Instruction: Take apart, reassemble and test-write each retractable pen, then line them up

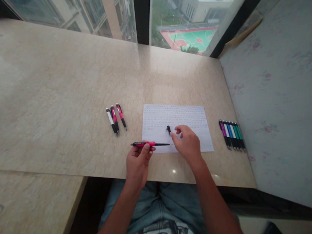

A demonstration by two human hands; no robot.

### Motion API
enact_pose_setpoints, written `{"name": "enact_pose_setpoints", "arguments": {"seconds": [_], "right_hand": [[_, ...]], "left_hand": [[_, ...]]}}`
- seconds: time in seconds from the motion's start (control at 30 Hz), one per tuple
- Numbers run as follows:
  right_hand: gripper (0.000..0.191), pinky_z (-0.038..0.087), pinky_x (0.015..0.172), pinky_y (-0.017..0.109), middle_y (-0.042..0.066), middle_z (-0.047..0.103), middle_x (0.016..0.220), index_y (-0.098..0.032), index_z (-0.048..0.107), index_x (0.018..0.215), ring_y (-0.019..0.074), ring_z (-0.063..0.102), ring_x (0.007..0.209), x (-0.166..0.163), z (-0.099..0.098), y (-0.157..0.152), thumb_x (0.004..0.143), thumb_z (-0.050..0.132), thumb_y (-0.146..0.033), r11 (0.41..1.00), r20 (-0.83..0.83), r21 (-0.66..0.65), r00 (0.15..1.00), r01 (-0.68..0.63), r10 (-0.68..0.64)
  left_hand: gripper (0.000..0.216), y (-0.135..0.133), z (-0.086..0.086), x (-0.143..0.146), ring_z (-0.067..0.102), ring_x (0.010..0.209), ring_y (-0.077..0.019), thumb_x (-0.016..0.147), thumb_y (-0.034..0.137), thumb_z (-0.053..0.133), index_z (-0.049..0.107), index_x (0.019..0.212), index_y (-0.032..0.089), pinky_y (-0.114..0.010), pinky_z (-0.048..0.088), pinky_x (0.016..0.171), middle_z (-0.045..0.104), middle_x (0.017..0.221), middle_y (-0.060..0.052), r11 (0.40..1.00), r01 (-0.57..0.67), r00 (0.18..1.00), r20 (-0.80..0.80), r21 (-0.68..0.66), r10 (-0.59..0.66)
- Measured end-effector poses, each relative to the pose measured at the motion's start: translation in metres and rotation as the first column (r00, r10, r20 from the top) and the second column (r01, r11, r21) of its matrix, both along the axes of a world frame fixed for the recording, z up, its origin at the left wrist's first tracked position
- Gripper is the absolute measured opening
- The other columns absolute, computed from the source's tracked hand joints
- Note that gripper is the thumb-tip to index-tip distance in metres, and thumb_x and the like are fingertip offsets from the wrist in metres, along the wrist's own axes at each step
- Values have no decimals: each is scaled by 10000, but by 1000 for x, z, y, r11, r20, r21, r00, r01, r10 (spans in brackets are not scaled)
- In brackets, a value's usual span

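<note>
"Where is the pink pen [151,144]?"

"In the left hand [138,161]. The thumb and fingers pinch it around its pink part, holding it crosswise over the near side of the written sheet [178,115]. Its slim black front end [162,144] points to the right."

"And the right hand [188,144]?"

"That one is over the sheet too, just right of the pen's tip. Its thumb and forefinger stand a little apart, and I see nothing between them."

"What is that dark bit by the thumb?"

"A small black piece [168,129] lying on the paper, just beyond the thumb. Whether the two touch, I can't tell."

"Are there other pens about?"

"Yes. To the left of the sheet, three pens [114,120] lie on the bench [59,93], a white one and two pink, all with black grips. Well over to the right, near the flowered wall [289,107], a row of pens [232,135] lies side by side: purple, white, blue and green, again with black grips."

"What is behind it all?"

"A dark window frame [143,12] at the far edge of the bench, with a green and red sports court [192,39] visible below, outside."
</note>
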State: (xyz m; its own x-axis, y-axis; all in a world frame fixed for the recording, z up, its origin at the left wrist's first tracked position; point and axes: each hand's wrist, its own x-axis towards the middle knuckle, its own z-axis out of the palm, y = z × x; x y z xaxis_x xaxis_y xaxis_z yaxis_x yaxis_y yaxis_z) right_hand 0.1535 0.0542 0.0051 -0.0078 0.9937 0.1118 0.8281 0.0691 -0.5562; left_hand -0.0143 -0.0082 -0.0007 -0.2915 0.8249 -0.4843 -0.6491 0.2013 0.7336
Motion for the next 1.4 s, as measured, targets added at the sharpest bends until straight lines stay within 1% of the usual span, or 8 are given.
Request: {"name": "enact_pose_setpoints", "arguments": {"seconds": [0.13,0.27,0.4,0.5,0.6,0.9,1.17,1.4], "right_hand": [[105,417,634,315,92,657,901,-205,621,895,235,598,836,-14,-12,3,871,574,-296,999,174,38,985,-3,-3],[77,426,633,317,85,660,865,-208,620,833,210,594,761,-10,-9,-1,862,564,-251,997,124,66,991,47,-55],[101,472,648,323,56,680,818,-198,633,869,183,615,686,7,0,-10,866,578,-282,996,-187,-32,978,85,-89],[164,510,644,312,57,695,841,-199,662,910,196,653,757,20,8,-22,855,623,-348,989,-486,-149,870,9,-81],[182,533,670,312,61,699,904,-210,689,926,201,656,827,27,15,-33,848,647,-369,982,-604,-182,793,-41,-79],[151,550,657,296,51,681,886,-217,692,920,190,647,822,20,22,-42,857,646,-347,986,-647,-149,762,-79,-37],[174,550,663,312,71,684,895,-207,695,926,206,648,831,18,22,-42,867,626,-356,992,-574,-119,818,-47,-30],[173,529,612,281,49,680,824,-202,691,902,180,642,754,15,22,-41,831,667,-358,981,-654,-188,750,-34,-100]], "left_hand": [[284,1,0,-4,686,688,-90,664,287,850,705,864,149,-165,514,627,752,853,-46,999,-36,999,9,-8,36],[285,2,1,-6,686,683,-92,651,280,856,699,848,145,-158,517,613,748,843,-45,998,-55,998,17,-29,55],[291,4,1,-7,685,693,-83,643,278,863,701,846,148,-145,519,618,744,856,-37,998,-61,997,35,-29,62],[291,4,1,-7,683,689,-85,645,290,862,699,841,150,-152,522,618,742,845,-36,998,-53,998,33,-21,53],[288,4,1,-6,680,684,-83,651,295,858,698,843,151,-156,520,621,742,841,-33,999,-53,998,32,-12,53],[282,1,2,-1,688,698,-89,676,278,841,698,879,145,-163,508,633,748,872,-43,999,-36,999,21,-13,37],[270,1,0,-2,687,706,-91,686,277,835,700,881,149,-164,505,630,745,881,-45,999,-48,999,4,-9,48],[273,0,-1,-2,682,708,-85,687,271,835,705,893,146,-159,504,630,742,888,-43,999,-46,999,27,-16,47]]}}
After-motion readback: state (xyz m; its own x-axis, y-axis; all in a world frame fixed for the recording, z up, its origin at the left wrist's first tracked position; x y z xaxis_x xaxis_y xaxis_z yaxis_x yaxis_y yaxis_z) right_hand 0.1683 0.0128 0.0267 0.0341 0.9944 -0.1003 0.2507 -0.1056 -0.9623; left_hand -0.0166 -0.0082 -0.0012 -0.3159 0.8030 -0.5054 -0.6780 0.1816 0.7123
